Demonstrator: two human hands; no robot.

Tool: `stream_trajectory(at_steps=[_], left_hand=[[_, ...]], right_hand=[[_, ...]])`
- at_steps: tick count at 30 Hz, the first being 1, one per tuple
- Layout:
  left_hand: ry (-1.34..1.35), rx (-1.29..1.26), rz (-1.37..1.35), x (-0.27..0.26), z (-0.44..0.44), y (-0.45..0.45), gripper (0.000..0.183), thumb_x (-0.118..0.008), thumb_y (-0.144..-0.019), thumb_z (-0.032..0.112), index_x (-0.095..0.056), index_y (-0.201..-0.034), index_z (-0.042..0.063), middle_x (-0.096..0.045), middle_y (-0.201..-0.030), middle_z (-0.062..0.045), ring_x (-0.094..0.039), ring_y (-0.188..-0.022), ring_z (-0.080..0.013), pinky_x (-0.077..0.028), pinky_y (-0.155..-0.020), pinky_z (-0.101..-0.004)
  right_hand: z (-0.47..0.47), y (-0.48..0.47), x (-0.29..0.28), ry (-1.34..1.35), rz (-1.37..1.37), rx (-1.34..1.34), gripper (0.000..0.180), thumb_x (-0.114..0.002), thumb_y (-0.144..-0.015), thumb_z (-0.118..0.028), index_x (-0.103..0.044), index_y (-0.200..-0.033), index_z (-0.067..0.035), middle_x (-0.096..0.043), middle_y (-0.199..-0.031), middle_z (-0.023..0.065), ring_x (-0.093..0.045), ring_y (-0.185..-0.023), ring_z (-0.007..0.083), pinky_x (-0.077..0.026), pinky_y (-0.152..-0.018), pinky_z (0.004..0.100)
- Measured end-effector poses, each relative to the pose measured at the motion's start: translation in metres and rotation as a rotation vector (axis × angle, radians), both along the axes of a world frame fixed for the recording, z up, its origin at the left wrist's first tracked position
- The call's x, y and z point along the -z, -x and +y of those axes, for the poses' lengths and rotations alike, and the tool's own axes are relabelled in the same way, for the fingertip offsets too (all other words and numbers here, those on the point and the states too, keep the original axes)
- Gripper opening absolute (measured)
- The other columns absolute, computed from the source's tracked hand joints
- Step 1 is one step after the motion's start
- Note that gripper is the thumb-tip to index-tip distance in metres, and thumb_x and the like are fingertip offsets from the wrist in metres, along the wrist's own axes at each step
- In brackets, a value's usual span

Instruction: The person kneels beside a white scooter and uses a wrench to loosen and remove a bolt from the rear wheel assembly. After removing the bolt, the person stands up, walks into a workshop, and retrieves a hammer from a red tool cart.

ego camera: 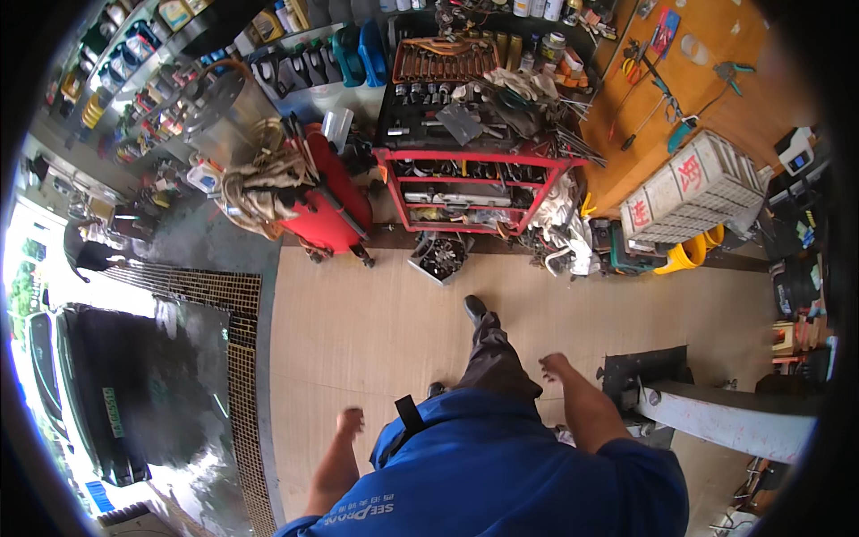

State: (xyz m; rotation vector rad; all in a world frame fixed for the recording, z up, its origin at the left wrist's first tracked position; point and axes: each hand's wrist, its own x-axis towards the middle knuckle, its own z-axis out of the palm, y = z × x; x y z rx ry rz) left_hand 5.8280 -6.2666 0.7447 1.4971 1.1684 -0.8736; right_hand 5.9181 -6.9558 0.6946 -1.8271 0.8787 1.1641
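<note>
My left hand [350, 421] hangs beside my body over the tiled floor, its fingers loosely curled; whether it holds anything cannot be made out. On the other side, my right hand [555, 368] is also loosely curled, with nothing visible in it. Ahead of me stands a red tool cart [473, 227] with a set of wrenches [443, 64], sockets and gloves on its top. A grey bin of small metal parts [439, 258] sits on the floor before the cart. Neither hand touches any of these.
A red tank [335, 215] draped with hose stands left of the cart. To the right are a white crate [694, 188], yellow buckets [684, 255] and a grey lift post [731, 416]. A car [87, 396] and floor grating [245, 376] lie at left; another person [94, 255] is beyond.
</note>
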Motion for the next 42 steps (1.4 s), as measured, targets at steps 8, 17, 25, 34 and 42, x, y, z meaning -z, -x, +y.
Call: stream_trajectory(at_steps=[8, 17, 25, 34, 42], left_hand=[[-0.186, 0.015, 0.176, -0.150, -0.097, 0.000, 0.039, -0.058, -0.097, 0.027, -0.062, -0.129, 0.005, -0.069, -0.104, -0.010, -0.070, -0.083, -0.0240, -0.058, -0.068, -0.0403], [-0.123, -0.313, 0.003, -0.132, -0.177, -0.092, 0.043, -0.061, -0.101, 0.028, -0.056, -0.135, 0.001, -0.070, -0.112, -0.014, -0.070, -0.091, -0.0225, -0.057, -0.070, -0.0358], [-0.089, -0.398, 0.216, -0.138, -0.271, -0.041, 0.042, -0.065, -0.097, 0.025, -0.062, -0.133, 0.003, -0.072, -0.107, -0.010, -0.068, -0.086, -0.0181, -0.055, -0.068, -0.0321], [-0.018, -0.458, 0.180, -0.094, -0.326, -0.004, 0.043, -0.063, -0.097, 0.027, -0.063, -0.131, 0.000, -0.073, -0.105, -0.013, -0.072, -0.087, -0.0214, -0.058, -0.072, -0.0343], [-0.066, -0.498, 0.093, -0.085, -0.339, -0.014, 0.042, -0.061, -0.100, 0.027, -0.062, -0.133, 0.001, -0.073, -0.112, -0.013, -0.071, -0.093, -0.0213, -0.059, -0.074, -0.0353]], right_hand=[[0.024, -0.404, -0.023, 0.103, -0.439, -0.353, 0.036, -0.062, -0.096, -0.038, -0.068, -0.093, -0.003, -0.069, -0.074, 0.0155, -0.068, -0.064, 0.0281, -0.055, -0.061, 0.0442], [0.013, -0.635, 0.038, 0.565, -0.951, -0.428, 0.044, -0.063, -0.092, -0.039, -0.072, -0.100, 0.003, -0.071, -0.104, 0.0275, -0.068, -0.104, 0.0427, -0.053, -0.092, 0.0493], [0.035, -0.698, 0.108, 0.592, -0.698, -0.783, 0.052, -0.052, -0.100, -0.046, -0.064, -0.129, -0.004, -0.063, -0.133, 0.0243, -0.060, -0.123, 0.0432, -0.045, -0.105, 0.0512], [-0.061, -0.740, 0.125, 0.467, -0.472, -0.534, 0.042, -0.047, -0.102, -0.046, -0.064, -0.119, -0.011, -0.061, -0.109, 0.0137, -0.057, -0.093, 0.0309, -0.048, -0.079, 0.0433], [0.065, -0.637, -0.008, -0.651, -0.203, 0.766, 0.018, -0.055, -0.093, -0.018, -0.046, -0.079, -0.013, -0.046, -0.069, -0.0011, -0.044, -0.056, 0.0142, -0.038, -0.055, 0.0304]])
